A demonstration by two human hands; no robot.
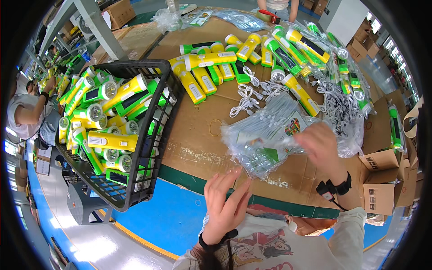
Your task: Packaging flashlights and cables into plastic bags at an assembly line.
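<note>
A stack of clear plastic bags with printed inserts lies on the cardboard-covered table in front of me. My right hand is over the right side of the stack, slightly blurred, its fingers curled in a pinch at a bag's edge. Near the table's front edge, my left hand has its fingers stretched and apart, with the tips close to the lower corner of the bags; nothing shows in it. Just beyond the stack lie coiled white cables and a yellow-green flashlight.
At left, a black basket is heaped with green and yellow flashlights. More flashlights lie across the far side. Bagged flashlights and a cable pile sit at right, near open cardboard boxes. Other people work at far left and across the table.
</note>
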